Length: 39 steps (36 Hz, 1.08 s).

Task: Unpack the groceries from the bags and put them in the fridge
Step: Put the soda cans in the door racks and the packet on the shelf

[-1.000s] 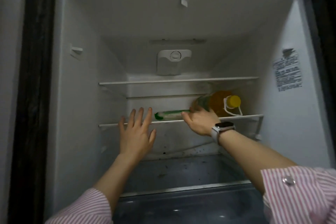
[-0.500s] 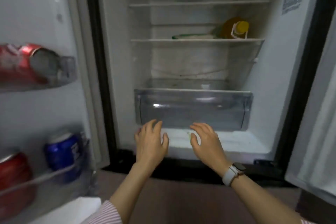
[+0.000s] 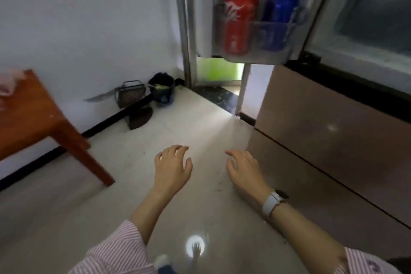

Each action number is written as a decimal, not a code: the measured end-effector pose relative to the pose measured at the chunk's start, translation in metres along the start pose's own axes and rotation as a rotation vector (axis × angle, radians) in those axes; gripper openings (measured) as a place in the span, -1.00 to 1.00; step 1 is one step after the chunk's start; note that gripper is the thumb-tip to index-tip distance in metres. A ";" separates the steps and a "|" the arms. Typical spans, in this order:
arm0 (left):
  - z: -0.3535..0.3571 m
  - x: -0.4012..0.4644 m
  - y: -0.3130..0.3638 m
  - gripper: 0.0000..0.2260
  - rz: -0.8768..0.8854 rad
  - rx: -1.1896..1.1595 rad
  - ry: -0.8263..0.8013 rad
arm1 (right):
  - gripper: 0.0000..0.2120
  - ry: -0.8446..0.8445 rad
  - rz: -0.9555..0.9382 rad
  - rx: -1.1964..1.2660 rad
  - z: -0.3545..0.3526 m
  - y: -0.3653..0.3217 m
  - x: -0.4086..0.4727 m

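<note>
Both hands have left the fridge shelf and now hang over the shiny pale floor (image 3: 200,118). Left hand (image 3: 172,168) and right hand (image 3: 243,170) are spread and hold nothing. Round red can (image 3: 239,23) and blue can (image 3: 278,21) stand in the fridge door (image 3: 200,18) rack. Wooden tabletop (image 3: 26,113) corner shows left.

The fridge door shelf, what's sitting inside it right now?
The door shelf holds a red can and a blue can, both upright. Its frosted front blurs their lower halves.
</note>
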<state>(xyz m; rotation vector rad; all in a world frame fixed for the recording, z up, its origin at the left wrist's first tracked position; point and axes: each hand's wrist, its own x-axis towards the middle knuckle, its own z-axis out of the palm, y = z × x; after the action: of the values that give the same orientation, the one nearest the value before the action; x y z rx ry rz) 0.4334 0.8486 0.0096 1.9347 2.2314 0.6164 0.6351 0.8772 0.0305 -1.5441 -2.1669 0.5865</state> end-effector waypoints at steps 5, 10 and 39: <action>-0.054 -0.032 -0.131 -0.71 -0.248 0.035 0.085 | -0.68 -0.172 -0.190 0.027 0.091 -0.101 0.037; -0.127 -0.058 -0.257 -0.68 -0.482 0.045 0.157 | -0.67 -0.263 -0.418 -0.005 0.184 -0.225 0.072; -0.246 0.088 -0.750 -0.65 -0.792 0.066 0.175 | -0.68 -0.592 -0.587 0.187 0.541 -0.639 0.360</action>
<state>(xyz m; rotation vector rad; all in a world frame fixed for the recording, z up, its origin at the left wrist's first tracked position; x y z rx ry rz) -0.3580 0.8062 -0.0371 0.8761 2.8470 0.5903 -0.2691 0.9770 -0.0278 -0.6116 -2.7182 1.0870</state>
